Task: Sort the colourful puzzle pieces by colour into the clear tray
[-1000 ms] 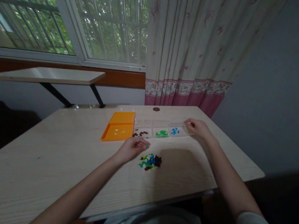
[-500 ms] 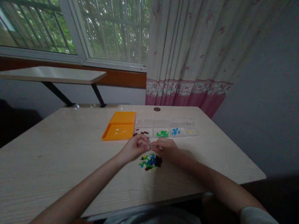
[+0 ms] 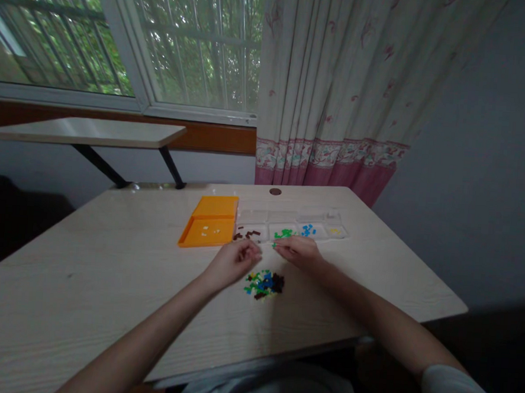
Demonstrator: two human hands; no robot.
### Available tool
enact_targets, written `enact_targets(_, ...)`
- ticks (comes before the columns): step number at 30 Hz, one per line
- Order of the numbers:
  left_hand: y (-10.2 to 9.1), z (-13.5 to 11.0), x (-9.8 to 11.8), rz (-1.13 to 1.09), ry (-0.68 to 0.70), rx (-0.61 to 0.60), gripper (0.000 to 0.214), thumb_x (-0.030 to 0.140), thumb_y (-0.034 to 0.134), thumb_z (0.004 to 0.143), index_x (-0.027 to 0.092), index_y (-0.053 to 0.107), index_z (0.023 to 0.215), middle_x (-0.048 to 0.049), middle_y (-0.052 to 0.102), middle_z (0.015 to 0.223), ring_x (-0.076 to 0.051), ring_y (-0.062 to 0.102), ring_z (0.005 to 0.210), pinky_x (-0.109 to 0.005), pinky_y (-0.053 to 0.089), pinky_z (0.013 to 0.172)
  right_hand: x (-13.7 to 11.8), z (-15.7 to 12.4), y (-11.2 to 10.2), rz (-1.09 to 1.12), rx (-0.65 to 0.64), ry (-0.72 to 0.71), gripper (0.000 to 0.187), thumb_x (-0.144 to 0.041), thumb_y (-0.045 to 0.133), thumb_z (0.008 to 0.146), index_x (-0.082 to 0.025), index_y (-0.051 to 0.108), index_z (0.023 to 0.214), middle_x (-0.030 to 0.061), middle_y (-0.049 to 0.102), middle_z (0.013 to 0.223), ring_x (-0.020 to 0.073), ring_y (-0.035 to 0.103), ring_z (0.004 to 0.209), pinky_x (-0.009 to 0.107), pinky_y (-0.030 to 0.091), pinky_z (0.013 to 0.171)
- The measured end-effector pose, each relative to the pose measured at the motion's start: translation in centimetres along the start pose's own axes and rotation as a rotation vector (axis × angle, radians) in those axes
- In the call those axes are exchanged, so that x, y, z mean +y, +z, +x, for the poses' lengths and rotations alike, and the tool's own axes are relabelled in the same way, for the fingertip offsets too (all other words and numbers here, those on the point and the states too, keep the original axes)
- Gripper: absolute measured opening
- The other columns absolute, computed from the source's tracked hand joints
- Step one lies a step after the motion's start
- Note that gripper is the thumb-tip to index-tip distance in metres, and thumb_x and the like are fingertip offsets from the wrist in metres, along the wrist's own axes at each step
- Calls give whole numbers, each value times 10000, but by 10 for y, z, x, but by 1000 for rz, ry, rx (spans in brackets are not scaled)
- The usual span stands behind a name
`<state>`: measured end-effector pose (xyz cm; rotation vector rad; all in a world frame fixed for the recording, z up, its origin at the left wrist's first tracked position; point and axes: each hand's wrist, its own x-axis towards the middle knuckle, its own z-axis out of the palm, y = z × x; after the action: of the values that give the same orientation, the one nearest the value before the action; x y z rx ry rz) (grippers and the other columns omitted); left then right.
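Note:
My right hand (image 3: 300, 250) pinches a small green building brick (image 3: 274, 245) at its fingertips, by the near edge of the clear compartment box (image 3: 264, 240). My left hand (image 3: 236, 260) is curled closed just left of it; whatever it holds, if anything, is hidden. Below both hands lies a mixed pile of small bricks (image 3: 265, 284) in green, blue, dark brown and yellow. Sorted in the box are brown bricks (image 3: 254, 233), green bricks (image 3: 284, 234), blue bricks (image 3: 308, 230) and yellow bricks (image 3: 335, 231), each colour in its own compartment.
An orange open case (image 3: 196, 222) with a few white pieces (image 3: 205, 228) stands left of the box. A raised shelf (image 3: 115, 129) on black legs is at the back left of the wooden table (image 3: 106, 282). A curtain (image 3: 322, 93) hangs behind.
My hands have moved apart. The right hand went slightly forward to the box edge with the green brick, while the left stays nearly in place, its fingers more curled.

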<state>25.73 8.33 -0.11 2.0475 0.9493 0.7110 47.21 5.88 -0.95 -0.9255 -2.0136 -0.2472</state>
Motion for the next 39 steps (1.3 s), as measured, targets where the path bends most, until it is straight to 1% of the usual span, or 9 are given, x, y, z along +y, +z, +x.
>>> enact_targets(4, -18, -6, 9, 337, 188, -184, 162, 213, 463, 786, 158, 608, 742, -27, 601, 705, -128, 532, 658, -213, 388, 611, 15, 5, -19, -72, 134, 69, 161, -275, 545, 815, -176, 668, 848, 16, 667, 644, 77, 550, 498, 174, 445, 539)
enact_targets(7, -26, -8, 12, 405, 314, -308, 167, 151, 454, 769, 170, 619, 777, -36, 623, 770, -140, 551, 742, -224, 397, 701, 23, 6, -29, -115, 158, 146, 175, -291, 546, 814, -176, 672, 853, 17, 666, 646, 82, 550, 507, 183, 450, 543)
enact_targets(9, -28, -9, 14, 416, 347, -353, 169, 137, 459, 757, 173, 619, 796, -35, 626, 799, -141, 554, 766, -228, 400, 727, 25, 6, -31, -125, 151, 168, 182, -297, 546, 813, -175, 674, 855, 19, 669, 657, 83, 555, 518, 185, 452, 547)
enact_targets(14, -30, -10, 14, 468, 347, -383, 153, 179, 528, 729, 185, 627, 845, -33, 620, 841, -153, 555, 807, -234, 413, 739, 25, 4, -27, -118, 137, 146, 192, -304, 544, 814, -171, 678, 850, 22, 673, 664, 79, 558, 521, 179, 454, 548)
enact_targets(22, -27, -10, 14, 458, 376, -407, 114, 175, 524, 748, 191, 632, 780, -29, 622, 814, -140, 557, 802, -208, 410, 726, 25, 5, -27, -111, 140, 134, 186, -302, 547, 812, -176, 679, 848, 17, 665, 651, 78, 535, 500, 182, 445, 541)
enact_targets(27, -25, -11, 16, 379, 355, -372, 112, 146, 515, 723, 167, 621, 751, -28, 614, 774, -132, 545, 743, -205, 408, 690, 26, 5, -27, -110, 63, 221, 208, -321, 531, 819, -178, 673, 872, 11, 627, 641, 88, 530, 542, 192, 426, 571)
enact_targets(33, -20, -10, 14, 199, 170, -251, 114, 96, 491, 654, 135, 588, 699, 17, 544, 610, -83, 475, 556, -162, 360, 523, 36, 0, -15, -207, -161, 467, 216, -327, 510, 812, -201, 662, 899, 20, 602, 714, 126, 544, 665, 223, 404, 627)
enact_targets(36, -17, -9, 12, 102, 111, -183, 136, 81, 491, 620, 128, 597, 692, 12, 564, 622, -86, 500, 576, -161, 378, 530, 39, -1, -13, -264, -226, 534, 220, -317, 501, 813, -214, 661, 922, 22, 603, 744, 134, 543, 681, 230, 399, 630)
enact_targets(39, -13, -6, 8, -32, 58, -92, 169, 99, 521, 621, 128, 633, 744, -14, 624, 689, -104, 553, 626, -177, 423, 561, 36, 0, -13, -266, -228, 542, 231, -294, 487, 820, -220, 647, 969, 25, 614, 786, 135, 550, 700, 232, 402, 635)
